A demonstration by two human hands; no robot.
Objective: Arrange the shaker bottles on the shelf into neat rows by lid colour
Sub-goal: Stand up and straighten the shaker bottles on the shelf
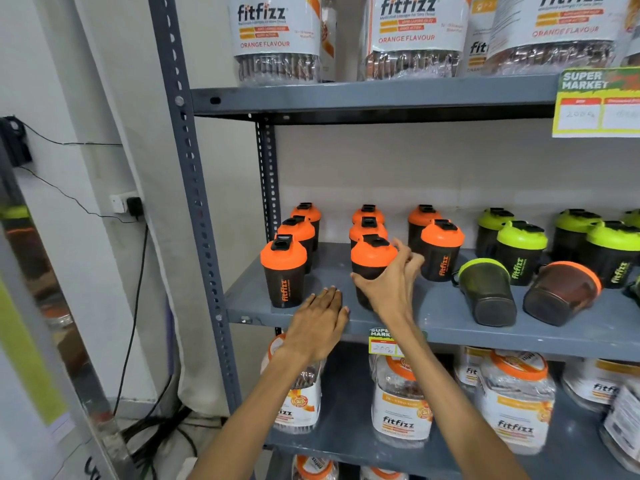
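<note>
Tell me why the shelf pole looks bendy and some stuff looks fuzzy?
In the head view the wide lens curves the grey upright post near the edge; the shiny panel at far left is smeared and blurry, and so are the jars below; the orange-lidded bottle in the right hand stays sharp; soft even light, faint shadows.

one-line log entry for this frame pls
right hand: grip on front orange-lid shaker, middle row | left hand: flat on shelf edge, empty | tipped: green-lid shaker, orange-lid shaker
</note>
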